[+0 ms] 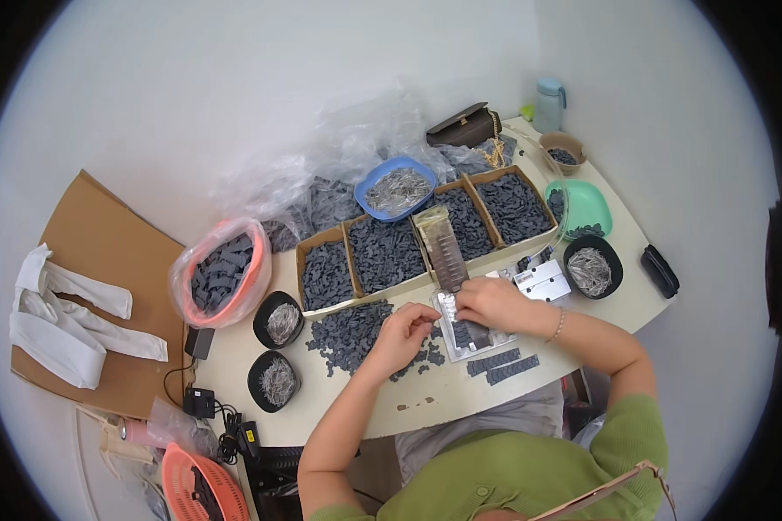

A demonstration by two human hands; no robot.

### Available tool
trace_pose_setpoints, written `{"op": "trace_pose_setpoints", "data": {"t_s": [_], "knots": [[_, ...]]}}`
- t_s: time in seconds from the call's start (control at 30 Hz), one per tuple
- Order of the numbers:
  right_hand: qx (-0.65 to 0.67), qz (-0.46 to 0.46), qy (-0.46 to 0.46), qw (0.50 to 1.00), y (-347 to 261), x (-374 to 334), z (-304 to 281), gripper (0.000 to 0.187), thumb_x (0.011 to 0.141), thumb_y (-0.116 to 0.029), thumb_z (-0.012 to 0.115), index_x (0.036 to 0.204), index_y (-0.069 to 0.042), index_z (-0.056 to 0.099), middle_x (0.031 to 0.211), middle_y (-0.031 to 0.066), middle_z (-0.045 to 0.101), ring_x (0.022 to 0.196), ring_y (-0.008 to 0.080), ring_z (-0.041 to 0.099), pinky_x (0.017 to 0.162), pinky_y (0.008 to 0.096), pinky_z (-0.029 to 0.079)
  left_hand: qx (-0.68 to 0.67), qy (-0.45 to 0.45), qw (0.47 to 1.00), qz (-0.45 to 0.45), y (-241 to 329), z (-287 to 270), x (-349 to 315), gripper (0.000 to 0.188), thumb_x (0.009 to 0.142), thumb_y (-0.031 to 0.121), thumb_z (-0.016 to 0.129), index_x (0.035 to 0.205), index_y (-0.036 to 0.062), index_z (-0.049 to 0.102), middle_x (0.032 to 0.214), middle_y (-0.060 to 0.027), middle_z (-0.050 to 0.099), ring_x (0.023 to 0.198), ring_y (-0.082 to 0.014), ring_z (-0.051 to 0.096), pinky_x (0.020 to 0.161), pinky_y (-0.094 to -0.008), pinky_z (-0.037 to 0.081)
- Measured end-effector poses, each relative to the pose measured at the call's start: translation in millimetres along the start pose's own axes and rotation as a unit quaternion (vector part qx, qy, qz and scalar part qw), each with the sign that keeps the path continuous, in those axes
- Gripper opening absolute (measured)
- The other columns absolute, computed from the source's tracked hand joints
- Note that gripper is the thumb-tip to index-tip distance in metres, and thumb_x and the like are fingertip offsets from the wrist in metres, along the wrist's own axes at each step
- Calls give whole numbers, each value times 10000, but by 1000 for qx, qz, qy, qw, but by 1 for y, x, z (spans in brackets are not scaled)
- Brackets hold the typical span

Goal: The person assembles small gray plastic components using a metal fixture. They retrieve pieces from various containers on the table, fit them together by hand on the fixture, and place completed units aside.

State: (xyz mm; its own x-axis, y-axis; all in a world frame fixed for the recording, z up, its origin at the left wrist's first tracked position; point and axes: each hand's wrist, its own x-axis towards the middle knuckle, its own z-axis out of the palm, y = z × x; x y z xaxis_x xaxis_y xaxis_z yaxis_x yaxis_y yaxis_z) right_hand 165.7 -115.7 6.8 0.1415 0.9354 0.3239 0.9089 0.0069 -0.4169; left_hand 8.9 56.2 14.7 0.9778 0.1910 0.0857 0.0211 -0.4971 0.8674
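My left hand (401, 340) has its fingertips pinched together by the left edge of a pale metal fixture (453, 354); anything between them is too small to make out. My right hand (495, 304) lies over the fixture, its fingers curled down on it, hiding what they grip. Dark grey pieces (473, 335) sit in the fixture. Behind it, a long clear-sided holder (443, 247) leans back across a divided cardboard box (369, 295). Two short strips of joined grey pieces (513, 369) lie in front. Loose grey plastic pieces (347, 339) spread out left of my left hand.
Black bowls of metal pins (278, 382) stand at left, another bowl (593, 267) at right. A blue basin (397, 189) of pins rests on the box. Beyond are a green tray (591, 208), a white metal block (543, 282), a black case (660, 271) and a pink basket (261, 278).
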Motion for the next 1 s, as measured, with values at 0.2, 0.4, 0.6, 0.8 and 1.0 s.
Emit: {"op": "trace_pose_setpoints", "data": {"t_s": [0.2,0.4,0.6,0.8,1.0], "knots": [[-107,-69,0,992,-20,-19,11,427,764,-304,700,1044,7,616,944,93,569,879,254,558,738,376,480,91,48,993,50,1,8,4,119,827,21,639,944,7,654,864,-111,621,741,-264,628,641,-337,501],[-235,-58,-23,970,-45,-41,7,742,760,-484,654,1224,79,520,1231,179,517,1128,294,489,955,417,399,284,148,928,189,-4,39,15,69,797,105,675,852,64,673,795,-95,628,686,-277,625,593,-362,505],[-40,-23,42,998,-23,-36,0,368,819,-343,661,960,-3,663,1060,130,618,974,289,596,826,389,495,370,114,910,152,-11,52,1,181,860,246,638,980,127,703,551,-82,592,481,-270,601,456,-376,487],[51,-23,59,997,-10,23,-8,138,828,-164,634,889,-49,678,945,90,641,869,282,632,746,383,514,413,50,906,81,13,54,-21,241,872,281,618,1031,110,676,557,-55,600,469,-239,602,420,-369,473],[-7,-126,-39,991,-15,74,52,156,780,-116,618,919,-56,658,899,93,649,866,289,643,759,401,521,318,182,920,139,4,16,-45,109,792,117,675,894,78,681,756,-83,626,720,-262,616,643,-374,495]]}}
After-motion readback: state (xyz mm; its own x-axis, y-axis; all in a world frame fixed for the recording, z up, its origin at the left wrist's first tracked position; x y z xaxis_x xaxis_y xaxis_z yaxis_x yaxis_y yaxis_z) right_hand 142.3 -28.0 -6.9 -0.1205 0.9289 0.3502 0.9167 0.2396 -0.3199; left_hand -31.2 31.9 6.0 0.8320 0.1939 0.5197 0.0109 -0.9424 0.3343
